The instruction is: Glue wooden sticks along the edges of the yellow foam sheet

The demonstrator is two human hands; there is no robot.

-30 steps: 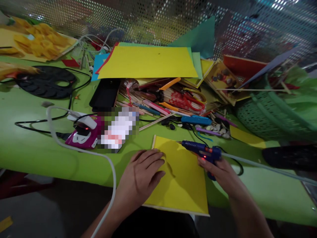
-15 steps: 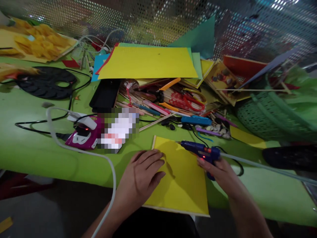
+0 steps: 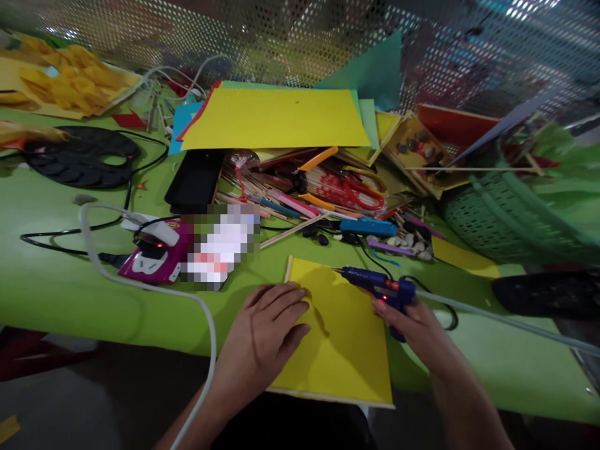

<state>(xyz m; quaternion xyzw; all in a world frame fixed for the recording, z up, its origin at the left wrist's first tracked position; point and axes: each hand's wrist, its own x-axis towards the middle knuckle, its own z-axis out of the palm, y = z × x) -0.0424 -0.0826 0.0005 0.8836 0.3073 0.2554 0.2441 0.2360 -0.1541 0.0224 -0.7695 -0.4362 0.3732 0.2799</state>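
green table (image 3: 47,300), left fingers (image 3: 291,312) slightly apart on yellow sheet (image 3: 349,356), right fingers (image 3: 389,312) around blue glue gun (image 3: 369,281)

That glue gun (image 3: 372,282) is deep blue with a red light (image 3: 384,298), the near board (image 3: 349,356) yellow, the table (image 3: 140,322) lime green, the left power strip (image 3: 166,267) magenta and white, the right basket (image 3: 475,219) green.

Grn tbl (image 3: 47,303) carries yel board (image 3: 347,356) over near edge; blk palette (image 3: 75,165), purple pwr strip (image 3: 157,269) on L; pebbles (image 3: 417,244), grn basket (image 3: 492,219) on R.
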